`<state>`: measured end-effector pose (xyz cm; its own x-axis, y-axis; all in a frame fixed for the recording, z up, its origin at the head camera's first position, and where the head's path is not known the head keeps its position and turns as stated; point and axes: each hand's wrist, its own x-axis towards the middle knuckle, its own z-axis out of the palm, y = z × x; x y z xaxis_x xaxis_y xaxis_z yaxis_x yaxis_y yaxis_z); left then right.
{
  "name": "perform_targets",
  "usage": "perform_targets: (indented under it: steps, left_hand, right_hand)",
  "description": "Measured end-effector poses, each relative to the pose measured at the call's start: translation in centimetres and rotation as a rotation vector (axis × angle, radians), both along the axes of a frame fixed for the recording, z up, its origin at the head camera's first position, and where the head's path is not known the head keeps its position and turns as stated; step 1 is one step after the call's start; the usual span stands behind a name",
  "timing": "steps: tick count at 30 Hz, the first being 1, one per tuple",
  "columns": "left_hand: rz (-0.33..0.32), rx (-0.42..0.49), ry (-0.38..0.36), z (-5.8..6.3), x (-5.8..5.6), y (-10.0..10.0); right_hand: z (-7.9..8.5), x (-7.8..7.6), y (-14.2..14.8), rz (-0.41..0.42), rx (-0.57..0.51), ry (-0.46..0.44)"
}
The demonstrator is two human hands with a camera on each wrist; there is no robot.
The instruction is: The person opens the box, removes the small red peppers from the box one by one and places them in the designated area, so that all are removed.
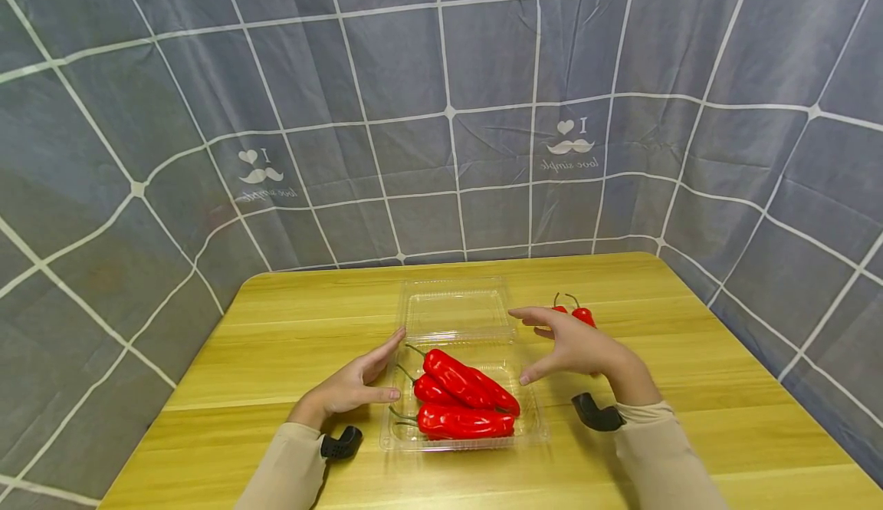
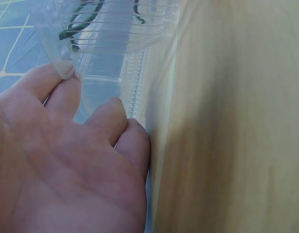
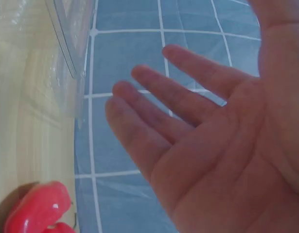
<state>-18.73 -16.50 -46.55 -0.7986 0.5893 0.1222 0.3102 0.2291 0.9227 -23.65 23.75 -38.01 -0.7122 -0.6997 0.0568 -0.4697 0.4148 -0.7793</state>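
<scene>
Several long red peppers (image 1: 465, 422) with green stems lie in a clear plastic clamshell box (image 1: 534, 432), whose lid (image 1: 455, 314) is folded back flat on the far side. My left hand (image 1: 353, 384) is at the box's left side, thumb and fingers spread apart. In the left wrist view, its fingertips (image 2: 113, 109) are right at the clear plastic wall, with green stems showing through it. To the right of the box is my right hand (image 1: 582, 347), fingers extended and nothing in them. The right wrist view shows its bare palm (image 3: 222, 160).
Two more red peppers (image 1: 582, 316) lie on the wooden table (image 1: 331, 303) beyond my right hand, partly hidden by it. A grey curtain (image 1: 497, 149) with white grid lines surrounds the table's back and sides. Each wrist wears a black device (image 1: 597, 413).
</scene>
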Motion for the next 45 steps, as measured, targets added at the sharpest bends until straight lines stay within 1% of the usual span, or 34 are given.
perform_targets:
  steps: [3,5,8,11,18,23,34,40,45]
  left_hand:
    - [0.000,-0.001,-0.002,0.1,0.1,0.0]
    - [0.001,-0.003,-0.001,0.1,0.1,0.0]
    - [0.000,-0.005,-0.001,0.1,0.1,0.0]
    - [-0.002,-0.006,0.001,0.1,0.1,0.0]
    - [-0.005,0.001,-0.002,0.0,0.0,0.0]
    - [-0.005,-0.001,0.002,0.0,-0.1,0.0]
    - [-0.008,0.009,-0.002,0.1,0.0,0.1]
    - [-0.006,0.004,-0.007,-0.1,0.0,0.1]
    - [-0.013,0.006,0.003,0.0,0.0,0.1]
  right_hand:
    - [-0.2,0.1,-0.6,0.047,-0.014,-0.011]
    - [-0.4,0.2,-1.0,0.072,-0.007,0.000]
    - [-0.8,0.3,-1.7,0.075,0.040,0.019]
    - [-1.3,0.4,-2.4,0.079,0.075,0.013]
    - [-1.7,0.8,-3.9,0.135,0.083,-0.054]
    - [-2.0,1.0,-4.8,0.141,0.121,-0.050]
    - [-2.9,1.5,-6.4,0.113,0.226,0.007]
    - [-3.2,1.8,-7.0,0.079,0.248,0.009]
    - [-3.6,1.8,-7.3,0.077,0.267,0.054]
